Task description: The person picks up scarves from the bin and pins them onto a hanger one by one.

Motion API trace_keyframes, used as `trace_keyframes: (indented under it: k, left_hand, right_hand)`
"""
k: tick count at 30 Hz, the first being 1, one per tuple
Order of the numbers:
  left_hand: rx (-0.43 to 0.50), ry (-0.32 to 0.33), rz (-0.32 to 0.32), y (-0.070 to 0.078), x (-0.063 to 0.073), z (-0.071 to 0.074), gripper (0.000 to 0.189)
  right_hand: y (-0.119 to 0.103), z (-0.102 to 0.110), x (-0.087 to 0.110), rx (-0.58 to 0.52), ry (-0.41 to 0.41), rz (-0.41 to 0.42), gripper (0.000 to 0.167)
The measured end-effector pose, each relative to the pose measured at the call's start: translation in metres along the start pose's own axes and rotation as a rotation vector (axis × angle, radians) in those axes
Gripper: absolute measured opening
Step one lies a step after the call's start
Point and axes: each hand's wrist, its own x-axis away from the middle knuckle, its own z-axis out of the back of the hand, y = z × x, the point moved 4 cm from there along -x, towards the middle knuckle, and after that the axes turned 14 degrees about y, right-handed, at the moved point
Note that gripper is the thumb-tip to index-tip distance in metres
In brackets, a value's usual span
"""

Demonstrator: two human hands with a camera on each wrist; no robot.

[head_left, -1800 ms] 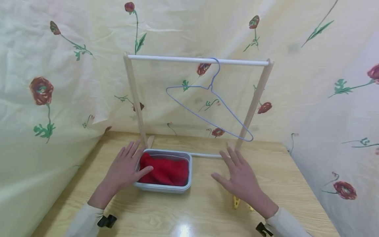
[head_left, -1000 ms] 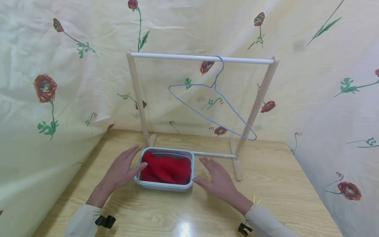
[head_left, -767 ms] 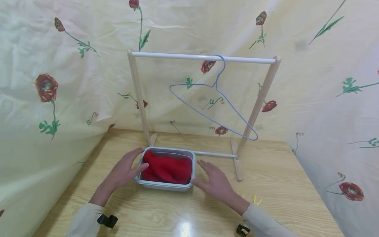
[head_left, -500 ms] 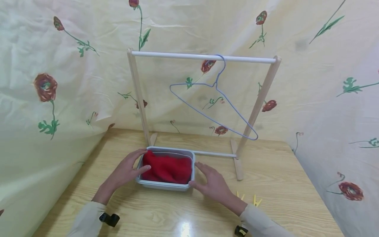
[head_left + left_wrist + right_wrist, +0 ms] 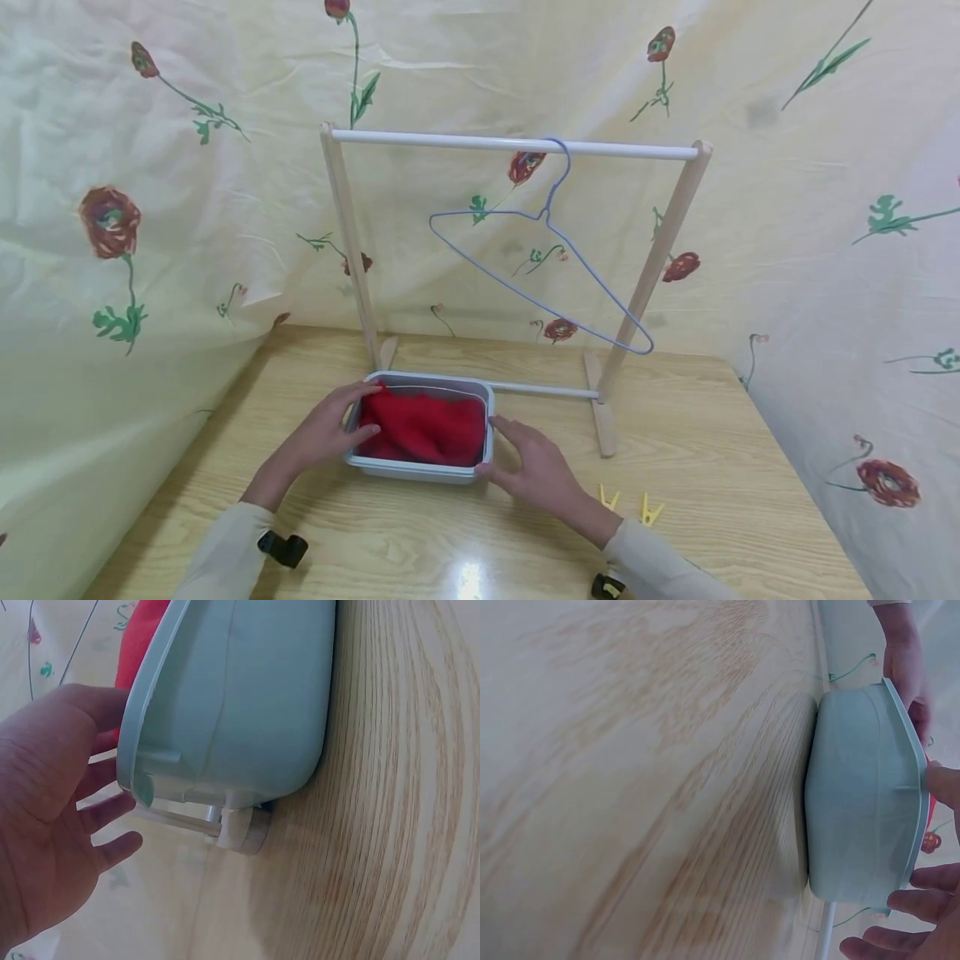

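Observation:
A grey-blue plastic tub (image 5: 420, 473) sits on the wooden table, with a bunched red cloth (image 5: 427, 429) inside. My left hand (image 5: 326, 429) is at the tub's left end; its thumb and some fingers reach over the rim beside the cloth, and in the left wrist view the little finger is free. At the right end, my right hand (image 5: 536, 467) touches the rim with relaxed, spread fingers, its thumb at the near corner. In the right wrist view the tub (image 5: 862, 802) stands flat on the table. Neither hand is curled round anything.
Behind the tub stands a wooden rack (image 5: 652, 258) with a white top rod (image 5: 450, 142). A blue wire hanger (image 5: 510, 287) hangs from the rod. Two yellow clothespins (image 5: 608, 498) lie near my right forearm. A flowered sheet (image 5: 225, 167) surrounds the table (image 5: 375, 542).
My right hand has moved left from beside the tub to its right rim. My left hand has shifted slightly right over the left rim. The yellow clothespins, partly covered before, now show.

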Motion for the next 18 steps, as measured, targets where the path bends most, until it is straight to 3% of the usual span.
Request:
trace_keyframes:
  k: [12, 18]
  left_hand:
    - [-0.082, 0.116, 0.036, -0.011, -0.008, -0.002, 0.039]
    - [-0.061, 0.208, -0.042, -0.006, -0.011, -0.001, 0.025]
  right_hand:
    - [0.002, -0.002, 0.000, -0.003, -0.006, -0.013, 0.079]
    - [0.003, -0.002, -0.001, -0.004, -0.015, -0.018, 0.080]
